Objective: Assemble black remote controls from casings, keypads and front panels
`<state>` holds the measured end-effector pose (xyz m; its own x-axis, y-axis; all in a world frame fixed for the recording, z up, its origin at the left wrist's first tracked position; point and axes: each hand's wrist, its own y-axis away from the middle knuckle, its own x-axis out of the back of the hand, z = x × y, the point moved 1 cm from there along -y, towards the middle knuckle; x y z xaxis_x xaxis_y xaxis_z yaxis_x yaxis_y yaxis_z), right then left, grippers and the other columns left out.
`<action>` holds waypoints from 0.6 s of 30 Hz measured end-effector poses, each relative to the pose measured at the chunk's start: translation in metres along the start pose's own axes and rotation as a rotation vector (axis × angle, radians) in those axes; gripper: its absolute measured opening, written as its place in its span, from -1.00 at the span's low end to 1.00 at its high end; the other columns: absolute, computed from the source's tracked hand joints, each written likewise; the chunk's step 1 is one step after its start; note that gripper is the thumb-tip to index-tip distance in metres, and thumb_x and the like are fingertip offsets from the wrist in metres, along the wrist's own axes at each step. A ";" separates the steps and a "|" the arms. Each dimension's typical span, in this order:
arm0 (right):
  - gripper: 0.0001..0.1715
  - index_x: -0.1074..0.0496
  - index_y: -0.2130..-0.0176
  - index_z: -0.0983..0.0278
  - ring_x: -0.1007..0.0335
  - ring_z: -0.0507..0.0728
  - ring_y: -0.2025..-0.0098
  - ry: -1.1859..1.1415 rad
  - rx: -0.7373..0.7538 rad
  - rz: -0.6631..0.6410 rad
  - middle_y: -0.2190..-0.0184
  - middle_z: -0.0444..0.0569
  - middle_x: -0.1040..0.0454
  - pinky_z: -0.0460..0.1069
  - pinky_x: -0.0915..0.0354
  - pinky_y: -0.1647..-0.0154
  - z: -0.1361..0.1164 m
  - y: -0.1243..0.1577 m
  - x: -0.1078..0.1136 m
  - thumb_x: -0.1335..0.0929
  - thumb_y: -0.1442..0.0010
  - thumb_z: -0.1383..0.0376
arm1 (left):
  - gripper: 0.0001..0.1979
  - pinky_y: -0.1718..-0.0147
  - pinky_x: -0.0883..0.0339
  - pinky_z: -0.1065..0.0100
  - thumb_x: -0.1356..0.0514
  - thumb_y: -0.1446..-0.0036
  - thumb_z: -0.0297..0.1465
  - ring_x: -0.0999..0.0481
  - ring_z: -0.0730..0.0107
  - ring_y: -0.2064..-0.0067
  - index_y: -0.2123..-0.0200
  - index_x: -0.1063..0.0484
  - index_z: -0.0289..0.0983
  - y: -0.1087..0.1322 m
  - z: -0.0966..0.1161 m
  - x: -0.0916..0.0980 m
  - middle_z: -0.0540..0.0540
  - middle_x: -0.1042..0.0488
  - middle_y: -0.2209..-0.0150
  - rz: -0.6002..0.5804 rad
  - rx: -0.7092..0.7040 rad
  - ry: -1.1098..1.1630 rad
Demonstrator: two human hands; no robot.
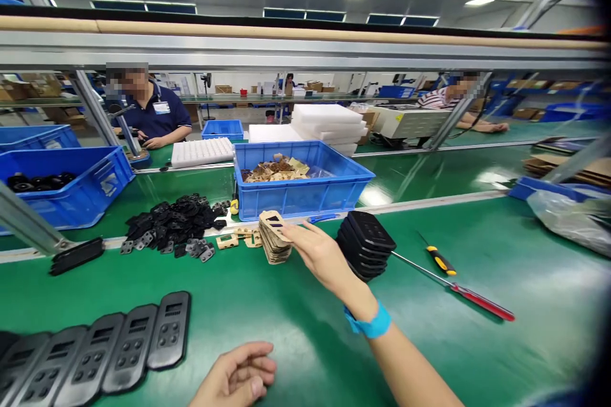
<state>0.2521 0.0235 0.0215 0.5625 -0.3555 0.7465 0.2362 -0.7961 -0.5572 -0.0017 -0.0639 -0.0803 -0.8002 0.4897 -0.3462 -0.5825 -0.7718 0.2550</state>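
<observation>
My right hand [319, 254], with a blue wrist strap, reaches forward to a leaning stack of tan cut-out sheets [273, 238] on the green bench; its fingers touch the top sheet, pinching its edge. Just right of the hand stands a stack of black panels [366, 243]. My left hand [237, 376] rests near the front edge with fingers loosely curled and nothing in it. Left of it lies a row of black remote-control covers [102, 348], overlapping one another.
A blue bin [305, 187] of tan scraps sits behind the stack. A heap of small black parts [174, 221] lies to the left, two screwdrivers [458, 280] to the right. Another blue bin [62, 186] stands far left. Two people sit across the line.
</observation>
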 end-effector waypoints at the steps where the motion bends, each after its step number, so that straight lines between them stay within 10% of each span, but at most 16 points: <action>1: -0.64 -0.44 0.01 0.27 -0.44 0.20 -0.01 -0.032 -0.030 0.057 0.03 0.09 -0.52 0.20 -0.27 -0.12 -0.007 0.004 0.002 -0.18 -0.30 0.38 | -0.43 0.11 -0.36 0.19 -0.35 0.08 -0.11 -0.50 0.15 0.11 0.02 -0.46 -0.26 -0.001 0.006 -0.001 -0.27 -0.51 0.10 0.043 -0.013 0.013; 4: -0.63 -0.38 -0.03 0.31 -0.54 0.17 0.20 -0.358 -0.259 0.170 0.13 0.11 -0.55 0.05 -0.50 0.26 -0.031 0.021 0.002 -0.18 -0.32 0.27 | -0.50 0.21 -0.37 0.30 -0.33 0.02 -0.14 -0.49 0.28 0.18 0.04 -0.45 -0.27 -0.006 0.030 -0.006 -0.24 -0.50 0.11 0.199 -0.076 0.041; 10: -0.46 -0.30 -0.11 0.33 -0.48 0.14 0.41 -0.907 -0.641 -0.107 0.45 -0.05 -0.51 0.00 -0.48 0.47 -0.057 0.063 -0.024 -0.26 -0.25 0.08 | -0.58 0.57 -0.28 0.49 -0.34 0.07 -0.12 -0.43 0.49 0.52 0.29 -0.42 -0.35 -0.008 0.056 -0.013 -0.05 -0.46 0.52 0.284 -0.184 0.146; 18: -0.26 -0.27 -0.19 0.11 -0.21 0.35 -0.16 -0.225 -0.091 -0.299 -0.21 0.10 -0.25 0.24 -0.26 -0.11 -0.061 0.084 -0.041 -0.44 -0.04 0.13 | -0.51 0.67 -0.21 0.53 -0.35 0.17 -0.02 -0.30 0.60 0.67 0.52 -0.32 -0.35 -0.003 0.046 -0.013 0.02 -0.37 0.66 0.331 -0.097 0.031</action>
<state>0.2010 -0.0588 -0.0340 0.6418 0.0075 0.7668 0.3509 -0.8920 -0.2849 0.0038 -0.0488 -0.0348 -0.9379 0.1953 -0.2868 -0.2751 -0.9223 0.2714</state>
